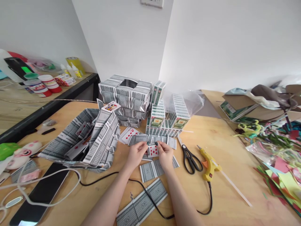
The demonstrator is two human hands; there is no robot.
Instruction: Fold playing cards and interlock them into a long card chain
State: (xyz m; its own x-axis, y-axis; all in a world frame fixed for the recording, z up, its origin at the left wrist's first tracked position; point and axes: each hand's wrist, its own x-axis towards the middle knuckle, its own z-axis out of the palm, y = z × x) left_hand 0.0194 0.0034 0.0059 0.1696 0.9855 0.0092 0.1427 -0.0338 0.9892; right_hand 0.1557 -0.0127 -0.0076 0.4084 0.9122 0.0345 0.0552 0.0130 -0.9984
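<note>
Between my two hands is a playing card with red diamonds, its face toward me. My left hand pinches its left side, and my right hand pinches the right side. Beneath and behind it lie joined strips of patterned cards, partly hidden by my fingers and arms. A longer card strip rests nearer to me, crossed by a black cord. Loose face-up cards lie beyond my left hand. Black-handled scissors and a yellow hot glue gun lie right of my right hand.
A basket built of cards holds more cards at left. Behind stand a card-made box and stacked card packs. A phone and white cable lie front left. A glue stick and coloured scraps are at right.
</note>
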